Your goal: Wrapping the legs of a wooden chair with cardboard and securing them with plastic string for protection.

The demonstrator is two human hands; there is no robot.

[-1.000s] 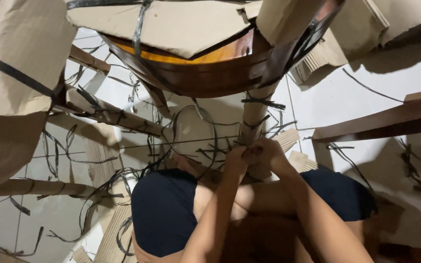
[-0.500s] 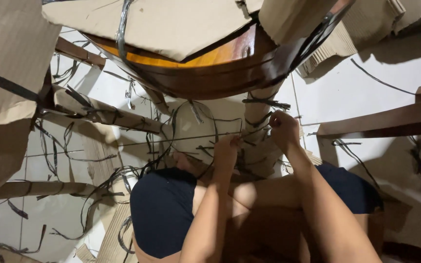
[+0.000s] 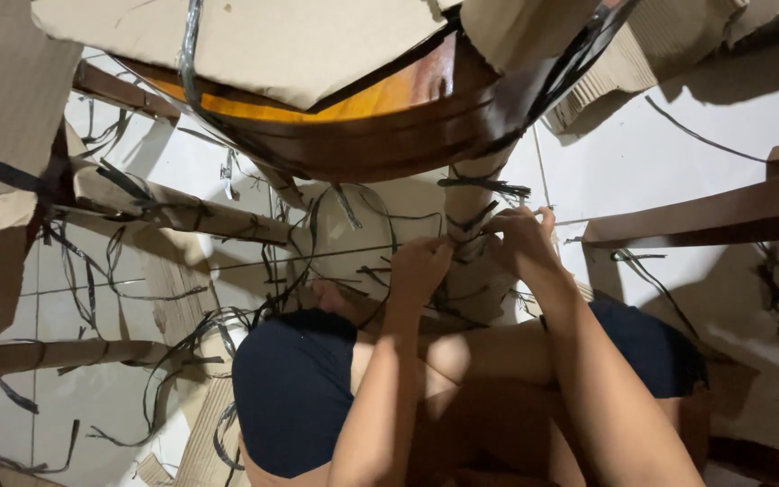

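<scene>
Both gripping the cardboard-wrapped chair leg (image 3: 472,236): left hand (image 3: 418,269) curled around it, right hand (image 3: 523,242) pinching black strapping (image 3: 484,186).

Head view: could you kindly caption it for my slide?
Both hands, left hand and right hand, grip a cardboard-wrapped furniture leg bound with black straps.

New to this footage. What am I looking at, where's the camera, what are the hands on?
One picture, from a camera worn on the person's head, looking down past their knees. No machine: two bare hands. The left hand and right hand both grip a cardboard-wrapped furniture leg bound with black strapping. Above sits a curved wooden frame, partly covered by a cardboard sheet. The white tiled floor is littered with cut strap pieces and cardboard scraps.
</scene>
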